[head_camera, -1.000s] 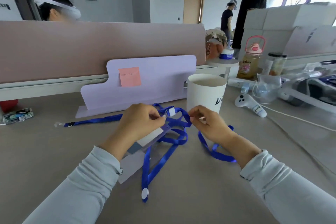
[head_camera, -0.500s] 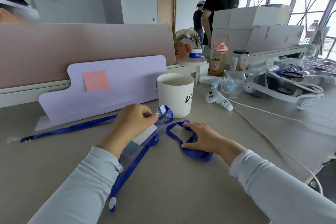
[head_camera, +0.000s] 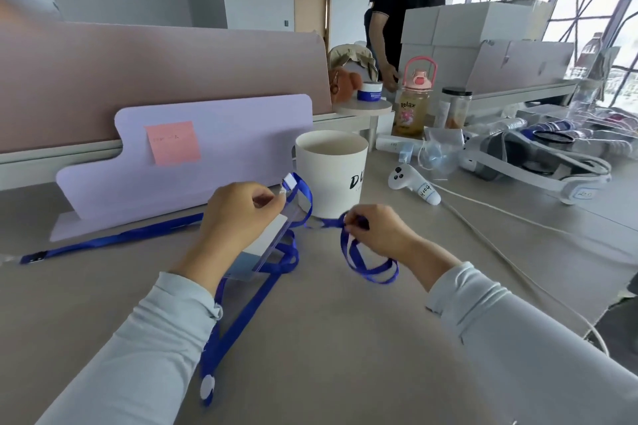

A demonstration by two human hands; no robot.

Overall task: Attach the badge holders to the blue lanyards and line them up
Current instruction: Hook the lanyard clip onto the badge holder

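My left hand [head_camera: 238, 217] pinches the top of a clear badge holder [head_camera: 272, 245] with a white card inside, held tilted above the desk. A blue lanyard [head_camera: 252, 300] loops around the holder and trails down toward me, ending in a white round tab. My right hand [head_camera: 376, 231] pinches a loop of the same blue lanyard, lifted just off the desk in front of the white cup. A second blue lanyard [head_camera: 114, 240] lies stretched flat on the desk at the left, its clip end at the far left.
A white cup [head_camera: 331, 172] stands just behind my hands. A lilac board [head_camera: 214, 155] with a pink sticky note leans on the partition. A white controller [head_camera: 412, 185], a headset [head_camera: 538, 166], cables and bottles crowd the right. A person stands behind the desk.
My right hand has lifted off the desk with a loop of lanyard pinched in it and moved toward the left hand. The camera has turned a little further right.
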